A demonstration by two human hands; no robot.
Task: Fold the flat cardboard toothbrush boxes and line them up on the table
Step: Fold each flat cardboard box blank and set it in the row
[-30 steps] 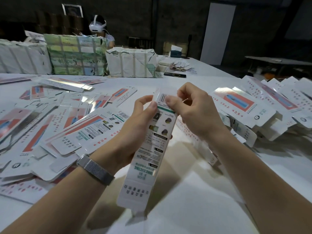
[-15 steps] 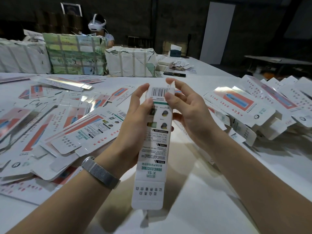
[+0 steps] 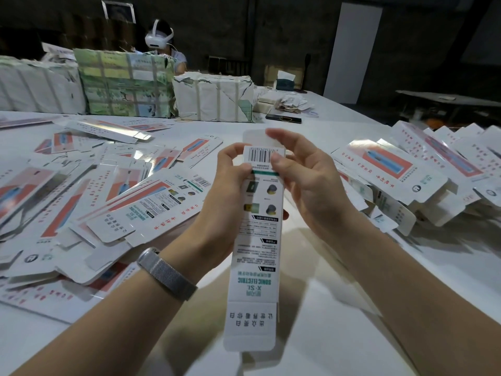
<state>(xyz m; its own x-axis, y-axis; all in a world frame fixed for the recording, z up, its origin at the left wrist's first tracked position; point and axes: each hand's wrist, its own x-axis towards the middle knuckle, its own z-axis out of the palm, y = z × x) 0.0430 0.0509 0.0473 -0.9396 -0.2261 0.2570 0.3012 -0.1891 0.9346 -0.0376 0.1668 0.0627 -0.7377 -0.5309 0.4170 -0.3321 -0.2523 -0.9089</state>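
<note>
Now I am watching the toothbrush box (image 3: 254,240) being raised more upright than a second ago, near centre above the table (image 3: 339,308). My left hand (image 3: 225,202) is gripping its left edge; my right hand (image 3: 303,180) is pinching the far barcode flap, now unfolded, so closing that end is coming next.

The left hand's (image 3: 227,202) fingers vanish behind the long white printed cardboard box (image 3: 257,240); the scattered flat white-and-red cardboard blanks (image 3: 81,202) run off the left edge.
</note>
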